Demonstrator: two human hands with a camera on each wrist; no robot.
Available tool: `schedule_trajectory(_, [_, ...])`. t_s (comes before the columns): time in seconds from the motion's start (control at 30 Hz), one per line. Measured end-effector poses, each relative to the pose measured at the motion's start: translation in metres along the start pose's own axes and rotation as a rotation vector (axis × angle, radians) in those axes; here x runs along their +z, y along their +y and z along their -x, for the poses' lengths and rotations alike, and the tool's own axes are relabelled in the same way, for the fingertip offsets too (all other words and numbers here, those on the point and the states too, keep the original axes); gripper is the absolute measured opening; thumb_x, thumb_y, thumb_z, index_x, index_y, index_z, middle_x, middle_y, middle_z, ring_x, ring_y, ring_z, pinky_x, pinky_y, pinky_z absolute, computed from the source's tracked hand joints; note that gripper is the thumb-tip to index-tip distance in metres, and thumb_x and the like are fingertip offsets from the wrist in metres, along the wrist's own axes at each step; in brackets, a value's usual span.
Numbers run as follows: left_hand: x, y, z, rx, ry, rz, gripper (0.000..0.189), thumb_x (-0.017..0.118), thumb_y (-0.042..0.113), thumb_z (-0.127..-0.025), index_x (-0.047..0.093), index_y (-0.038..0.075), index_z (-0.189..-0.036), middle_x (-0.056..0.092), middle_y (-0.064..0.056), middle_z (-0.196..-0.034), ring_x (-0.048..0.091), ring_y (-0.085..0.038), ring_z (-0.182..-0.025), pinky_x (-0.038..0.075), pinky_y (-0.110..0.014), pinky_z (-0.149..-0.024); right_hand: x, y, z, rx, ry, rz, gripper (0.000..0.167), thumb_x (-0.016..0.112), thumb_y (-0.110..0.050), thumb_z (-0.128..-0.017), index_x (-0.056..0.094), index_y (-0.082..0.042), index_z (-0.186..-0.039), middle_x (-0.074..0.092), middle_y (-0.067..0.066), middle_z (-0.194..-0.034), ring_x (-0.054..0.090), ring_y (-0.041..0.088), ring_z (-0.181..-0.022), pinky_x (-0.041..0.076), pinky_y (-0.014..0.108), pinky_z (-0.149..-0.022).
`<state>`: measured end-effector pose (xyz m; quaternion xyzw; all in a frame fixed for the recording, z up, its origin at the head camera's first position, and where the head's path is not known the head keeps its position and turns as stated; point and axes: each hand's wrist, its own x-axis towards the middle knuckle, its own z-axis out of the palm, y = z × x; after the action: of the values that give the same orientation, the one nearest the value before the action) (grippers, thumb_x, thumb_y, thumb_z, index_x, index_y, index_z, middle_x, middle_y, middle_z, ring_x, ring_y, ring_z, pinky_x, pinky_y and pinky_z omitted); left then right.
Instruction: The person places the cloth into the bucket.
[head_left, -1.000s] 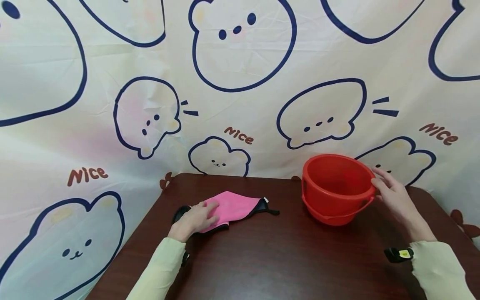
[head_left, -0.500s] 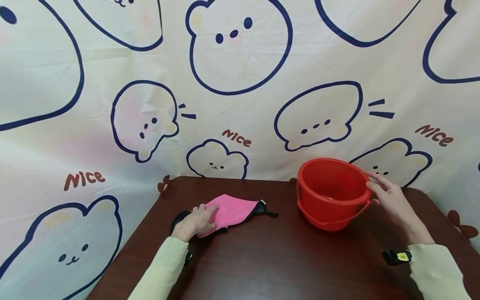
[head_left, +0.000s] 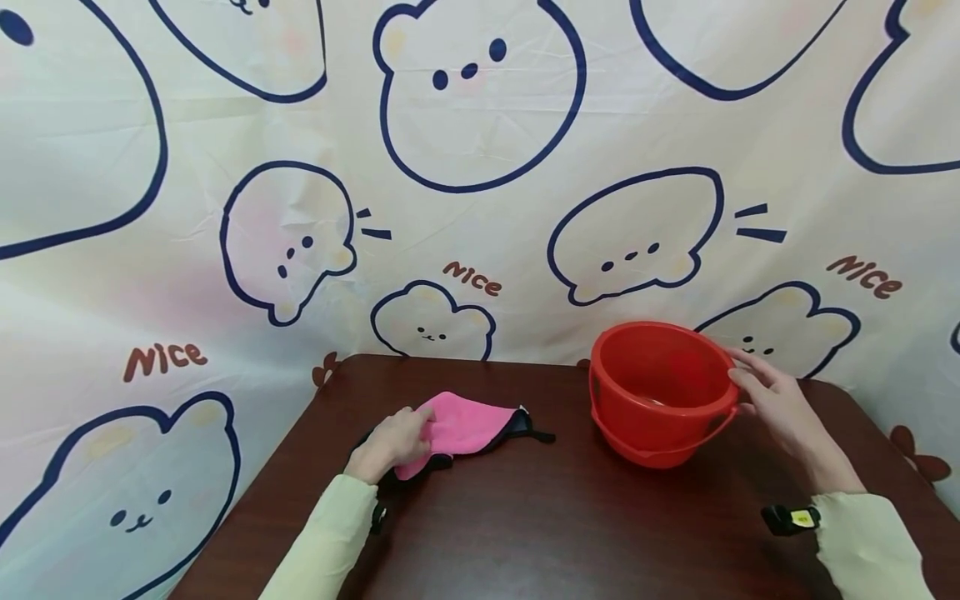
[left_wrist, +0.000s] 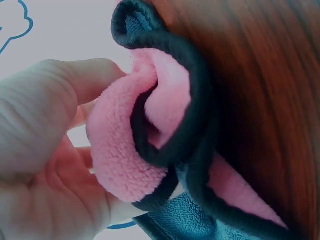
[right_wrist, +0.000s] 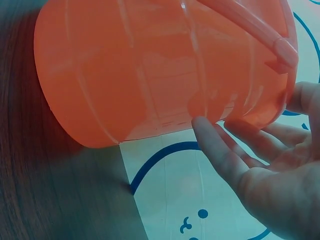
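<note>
A pink plush cloth [head_left: 467, 423] with dark trim and a blue underside lies on the table, left of the middle. My left hand [head_left: 393, 446] grips its near left part. In the left wrist view, thumb and fingers close round a bunched fold of the cloth [left_wrist: 125, 135]. A red plastic bucket [head_left: 660, 425] stands upright on the right, its handle hanging down across the front. Against its right side, near the rim, rests my right hand [head_left: 776, 404]. The right wrist view has extended fingers [right_wrist: 220, 150] touching the bucket wall [right_wrist: 145, 75].
Both things are on a dark brown wooden table [head_left: 525, 533]. Close behind it hangs a pale sheet [head_left: 517, 225] with blue bear outlines. A black strap device [head_left: 790, 519] sits at the right wrist.
The left fingers have gathered the cloth and drawn its near part together. The bucket has shifted slightly left and nearer, with the right hand staying at its side.
</note>
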<state>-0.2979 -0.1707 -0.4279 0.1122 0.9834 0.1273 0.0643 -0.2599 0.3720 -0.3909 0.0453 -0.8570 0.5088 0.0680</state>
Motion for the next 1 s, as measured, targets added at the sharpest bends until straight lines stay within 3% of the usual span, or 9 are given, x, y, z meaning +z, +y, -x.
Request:
schedule_trajectory(0.23, [-0.006, 0.001, -0.002, 0.067, 0.081, 0.025, 0.023, 0.068, 0.009, -0.085, 0.062, 0.014, -0.106, 0.053, -0.003, -0.079, 0.050, -0.018, -0.072, 0.042, -0.031, -0.061, -0.001, 0.003, -0.001, -0.014, 0.005, -0.006, 0.063, 0.043, -0.047, -0.102, 0.026, -0.018, -0.156, 0.053, -0.012, -0.135, 0.062, -0.012, -0.096, 0.058, 0.023, -0.077])
schedule_trajectory(0.43, [-0.020, 0.013, -0.004, 0.090, 0.170, 0.040, 0.029, 0.067, 0.011, -0.086, 0.061, 0.013, -0.114, 0.055, -0.005, -0.086, 0.051, -0.018, -0.076, 0.048, -0.032, -0.065, 0.000, 0.004, -0.002, -0.025, 0.003, -0.029, 0.063, 0.043, -0.044, -0.102, 0.026, -0.016, -0.156, 0.051, -0.022, -0.129, 0.062, -0.012, -0.096, 0.057, 0.022, -0.077])
schedule_trajectory(0.67, [-0.035, 0.032, -0.005, 0.113, 0.269, 0.068, 0.030, 0.067, 0.013, -0.087, 0.059, 0.012, -0.116, 0.057, -0.008, -0.090, 0.053, -0.019, -0.077, 0.049, -0.034, -0.066, 0.000, 0.001, -0.001, -0.010, -0.001, -0.030, 0.061, 0.043, -0.047, -0.101, 0.027, -0.024, -0.156, 0.053, -0.013, -0.135, 0.063, -0.010, -0.097, 0.057, 0.023, -0.078])
schedule_trajectory(0.87, [-0.040, 0.042, -0.006, 0.171, 0.346, 0.049, 0.023, 0.065, 0.013, -0.087, 0.059, 0.012, -0.110, 0.059, -0.007, -0.087, 0.052, -0.019, -0.077, 0.047, -0.034, -0.065, 0.001, 0.001, 0.000, 0.002, -0.001, -0.031, 0.061, 0.044, -0.047, -0.101, 0.027, -0.026, -0.156, 0.053, -0.012, -0.136, 0.064, -0.008, -0.097, 0.058, 0.024, -0.079])
schedule_trajectory(1.0, [-0.043, 0.047, -0.007, 0.197, 0.430, 0.048, 0.020, 0.064, 0.013, -0.087, 0.058, 0.011, -0.105, 0.058, -0.008, -0.084, 0.052, -0.021, -0.075, 0.046, -0.036, -0.063, 0.001, 0.002, 0.000, -0.008, -0.001, -0.028, 0.061, 0.043, -0.046, -0.102, 0.026, -0.024, -0.156, 0.052, -0.001, -0.141, 0.064, -0.008, -0.097, 0.058, 0.024, -0.078])
